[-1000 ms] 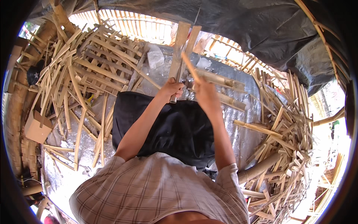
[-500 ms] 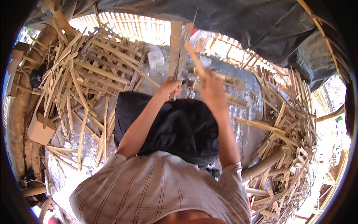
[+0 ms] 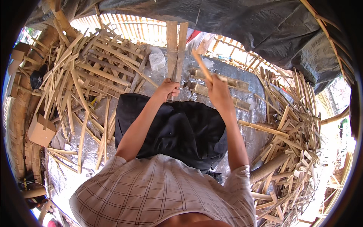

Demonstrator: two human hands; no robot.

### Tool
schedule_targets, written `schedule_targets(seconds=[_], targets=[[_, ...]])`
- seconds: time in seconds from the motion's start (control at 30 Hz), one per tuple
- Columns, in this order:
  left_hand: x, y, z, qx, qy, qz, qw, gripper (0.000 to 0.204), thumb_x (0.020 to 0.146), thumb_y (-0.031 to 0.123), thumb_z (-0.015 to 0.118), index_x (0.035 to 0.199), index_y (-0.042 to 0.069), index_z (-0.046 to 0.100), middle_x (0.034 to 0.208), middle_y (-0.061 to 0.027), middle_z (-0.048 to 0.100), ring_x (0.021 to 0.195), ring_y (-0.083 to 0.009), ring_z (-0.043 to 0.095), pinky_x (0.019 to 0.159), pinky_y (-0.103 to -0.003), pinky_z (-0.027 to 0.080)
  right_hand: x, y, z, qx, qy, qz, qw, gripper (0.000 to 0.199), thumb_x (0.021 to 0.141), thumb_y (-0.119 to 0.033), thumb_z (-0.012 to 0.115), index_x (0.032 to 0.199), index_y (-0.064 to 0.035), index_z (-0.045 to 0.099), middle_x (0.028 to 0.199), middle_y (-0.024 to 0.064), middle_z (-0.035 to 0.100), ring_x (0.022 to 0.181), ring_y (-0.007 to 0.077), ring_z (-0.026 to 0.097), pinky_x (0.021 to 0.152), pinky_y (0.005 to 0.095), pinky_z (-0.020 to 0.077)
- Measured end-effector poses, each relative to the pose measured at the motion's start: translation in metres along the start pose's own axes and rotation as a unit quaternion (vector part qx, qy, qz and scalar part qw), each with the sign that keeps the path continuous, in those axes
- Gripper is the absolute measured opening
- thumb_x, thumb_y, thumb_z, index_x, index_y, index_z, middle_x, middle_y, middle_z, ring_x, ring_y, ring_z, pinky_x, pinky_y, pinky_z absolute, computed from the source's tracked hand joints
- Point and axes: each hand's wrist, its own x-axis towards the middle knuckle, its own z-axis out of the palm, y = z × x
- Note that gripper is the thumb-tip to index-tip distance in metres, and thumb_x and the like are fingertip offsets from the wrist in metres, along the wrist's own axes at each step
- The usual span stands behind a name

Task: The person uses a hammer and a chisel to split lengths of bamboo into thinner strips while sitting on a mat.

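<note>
My left hand [image 3: 167,89] grips the handle of a blade at the base of an upright split bamboo piece [image 3: 176,49] that stands in front of my lap. Closed around a wooden stick [image 3: 202,65], my right hand [image 3: 218,92] holds it raised, slanting up and to the left beside the bamboo. A black cloth [image 3: 177,128] covers my lap under both forearms. The blade itself is mostly hidden by my left hand.
Heaps of split bamboo strips lie at left [image 3: 75,75] and right [image 3: 291,128]. Short bamboo sections [image 3: 219,81] rest ahead on a silver sheet [image 3: 249,136]. A cardboard box [image 3: 39,130] sits at far left, a dark tarp [image 3: 264,26] hangs overhead.
My right hand has lifted the stick higher and a little away from the bamboo piece. My left hand has stayed at the base of the bamboo.
</note>
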Motion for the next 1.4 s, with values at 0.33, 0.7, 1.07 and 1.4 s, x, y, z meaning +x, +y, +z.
schedule_targets(seconds=[0.33, 0.7, 1.07, 1.4], targets=[[-0.007, -0.019, 0.017, 0.091, 0.007, 0.03, 0.995, 0.025, 0.086, -0.003, 0.064, 0.079, 0.011, 0.043, 0.061, -0.0023, 0.044, 0.045, -0.0102, 0.043, 0.037, -0.028, 0.029, -0.023, 0.024, 0.062, -0.035, 0.084, -0.118, 0.989, 0.022, 0.104, -0.02, 0.054, 0.11, 0.0012, 0.05, 0.071, 0.0274, 0.064, 0.064, 0.0522, 0.063, 0.054, 0.0573, 0.0485], [0.001, -0.001, 0.015, 0.011, 0.008, 0.014, 1.0, 0.026, 0.086, -0.003, 0.061, 0.071, 0.01, 0.045, 0.061, -0.0012, 0.044, 0.044, -0.0083, 0.039, 0.038, -0.026, 0.026, 0.004, 0.008, 0.053, 0.089, 0.11, -0.027, 0.99, 0.02, 0.101, -0.018, 0.058, 0.104, 0.0014, 0.052, 0.067, 0.0267, 0.06, 0.068, 0.0496, 0.065, 0.058, 0.0554, 0.049], [-0.002, -0.006, 0.0, 0.008, 0.005, -0.014, 1.0, 0.029, 0.085, -0.005, 0.063, 0.074, 0.01, 0.041, 0.064, -0.0022, 0.045, 0.046, -0.0086, 0.041, 0.037, -0.026, 0.027, 0.025, -0.052, -0.027, 0.169, 0.123, 0.004, 0.978, 0.023, 0.103, -0.014, 0.055, 0.112, 0.0075, 0.051, 0.072, 0.0312, 0.059, 0.069, 0.0512, 0.062, 0.055, 0.0528, 0.0438], [0.0, 0.009, -0.031, 0.033, 0.007, -0.006, 0.999, 0.017, 0.09, 0.0, 0.062, 0.082, 0.007, 0.049, 0.067, -0.0006, 0.049, 0.047, -0.0066, 0.042, 0.038, -0.023, 0.029, -0.033, 0.104, 0.101, 0.127, -0.113, 0.043, 0.984, 0.032, 0.102, -0.027, 0.057, 0.1, 0.0046, 0.057, 0.069, 0.02, 0.061, 0.054, 0.033, 0.063, 0.048, 0.0417, 0.0488]])
